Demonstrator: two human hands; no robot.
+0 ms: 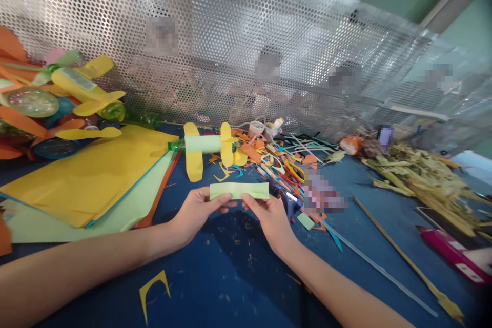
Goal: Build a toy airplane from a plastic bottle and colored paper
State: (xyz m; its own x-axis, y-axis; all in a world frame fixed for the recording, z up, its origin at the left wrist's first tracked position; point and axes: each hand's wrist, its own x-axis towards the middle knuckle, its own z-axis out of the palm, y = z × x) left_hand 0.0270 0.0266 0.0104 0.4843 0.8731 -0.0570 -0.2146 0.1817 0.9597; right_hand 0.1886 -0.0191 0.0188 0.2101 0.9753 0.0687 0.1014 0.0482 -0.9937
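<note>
Between my two hands I hold a light green paper strip (239, 191) level above the blue table. My left hand (202, 209) pinches its left end, thumb in front and fingers behind. My right hand (271, 218) grips the right end the same way. Just beyond the strip lies a toy plane (203, 144) made from a green bottle wrapped in pale green paper, with yellow paper wings. Paper scraps (269, 156) in orange, yellow and blue are heaped to its right. Scissors with dark blue handles (290, 200) lie partly hidden behind my right hand.
Stacked coloured paper sheets (96, 174) lie at left, below several bottle planes (77, 87). A perforated metal screen (230, 36) runs along the back, people behind it. At right are a glue stick (384, 271), a thin wooden stick (403, 251) and dried husks (423, 174).
</note>
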